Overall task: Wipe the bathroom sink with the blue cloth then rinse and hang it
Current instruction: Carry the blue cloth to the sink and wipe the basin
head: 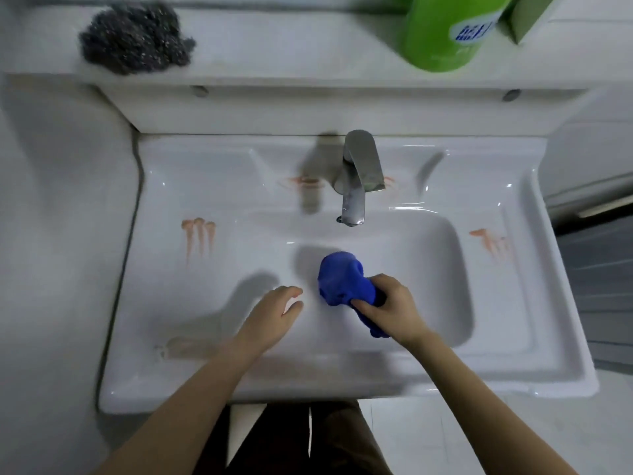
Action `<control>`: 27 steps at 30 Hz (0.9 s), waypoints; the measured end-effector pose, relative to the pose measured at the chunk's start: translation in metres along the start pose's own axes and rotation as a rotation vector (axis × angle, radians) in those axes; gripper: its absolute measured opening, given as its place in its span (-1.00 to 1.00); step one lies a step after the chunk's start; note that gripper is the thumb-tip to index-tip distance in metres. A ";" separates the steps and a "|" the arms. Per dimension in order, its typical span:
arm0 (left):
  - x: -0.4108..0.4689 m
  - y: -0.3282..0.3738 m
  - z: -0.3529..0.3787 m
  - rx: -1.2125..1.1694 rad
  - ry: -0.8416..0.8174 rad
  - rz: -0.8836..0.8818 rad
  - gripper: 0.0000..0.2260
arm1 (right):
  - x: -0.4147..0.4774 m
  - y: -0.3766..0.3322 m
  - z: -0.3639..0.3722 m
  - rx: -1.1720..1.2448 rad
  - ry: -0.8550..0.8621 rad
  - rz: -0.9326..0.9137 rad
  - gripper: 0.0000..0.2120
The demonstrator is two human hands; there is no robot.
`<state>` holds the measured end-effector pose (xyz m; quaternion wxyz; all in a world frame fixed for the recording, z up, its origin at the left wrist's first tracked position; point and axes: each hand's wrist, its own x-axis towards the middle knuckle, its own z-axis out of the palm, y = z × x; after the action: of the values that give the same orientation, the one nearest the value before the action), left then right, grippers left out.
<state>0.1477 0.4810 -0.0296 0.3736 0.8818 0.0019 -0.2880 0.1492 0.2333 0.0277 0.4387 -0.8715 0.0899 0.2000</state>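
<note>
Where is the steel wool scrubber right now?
The steel wool scrubber sits on the shelf above the sink, far left, well left of the green bottle.

Clutter on the shelf above the basin

A tangled grey steel-wool scourer (135, 37) sits at the left end of the white shelf (291, 46). Well apart from it, towards the right end, stands a bright green bottle (445, 32) with a white and blue label, cut off by the top edge. Just beside the bottle, at the far right, is a dull green box (527, 15), also cropped. Grey floor tiles (599, 269) show at the right edge.
</note>
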 end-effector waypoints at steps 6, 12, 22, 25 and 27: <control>0.040 -0.048 0.032 0.583 -0.254 0.139 -0.53 | 0.056 0.079 0.021 -0.243 -0.154 0.114 -0.80; 0.043 -0.060 0.036 0.591 -0.215 0.199 -0.48 | 0.068 0.093 0.023 -0.257 -0.186 0.114 -0.76; 0.147 0.005 0.069 0.170 0.090 0.102 -0.56 | 0.053 0.121 0.006 -0.305 -0.111 0.011 -0.66; 0.151 0.003 0.081 0.237 0.063 0.157 -0.83 | 0.050 0.124 0.008 -0.288 -0.162 0.016 -0.78; 0.146 -0.001 0.080 0.105 0.035 0.111 -0.90 | 0.049 0.120 0.009 -0.184 -0.124 0.078 -0.84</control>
<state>0.2285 0.3983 -0.1490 0.3423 0.9037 -0.0556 -0.2510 0.1516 0.1692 -0.0852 0.3533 -0.8900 0.0775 0.2776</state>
